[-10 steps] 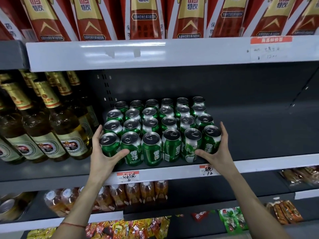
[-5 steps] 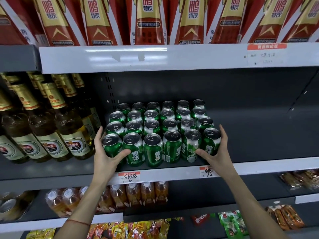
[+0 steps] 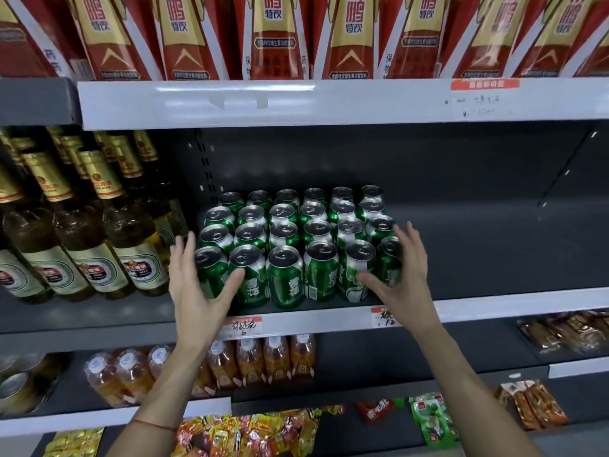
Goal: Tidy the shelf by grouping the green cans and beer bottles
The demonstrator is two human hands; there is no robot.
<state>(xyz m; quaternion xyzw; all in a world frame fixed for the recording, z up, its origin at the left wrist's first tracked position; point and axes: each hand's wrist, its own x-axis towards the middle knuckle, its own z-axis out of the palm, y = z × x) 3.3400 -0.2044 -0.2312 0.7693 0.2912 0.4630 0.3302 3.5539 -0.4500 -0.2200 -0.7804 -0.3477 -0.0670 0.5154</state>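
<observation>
A: Head view: how far along is it?

B: Nearly done, I'd say. The green cans (image 3: 293, 245) stand in one tight block on the middle shelf (image 3: 494, 305), just beside the beer bottles (image 3: 82, 239) on their left.

A: And the hands?

B: The left hand (image 3: 194, 288) has its fingers spread wide at the block's left end, thumb on a front can. The right hand (image 3: 403, 285) flanks the right end, fingers straight and spread. Neither grips a can.

A: What's left?

B: Probably closing the gap to the bottles.

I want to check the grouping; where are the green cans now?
In the head view, the green cans stand mid-shelf, just right of the beer bottles, between the left hand and right hand.
</observation>
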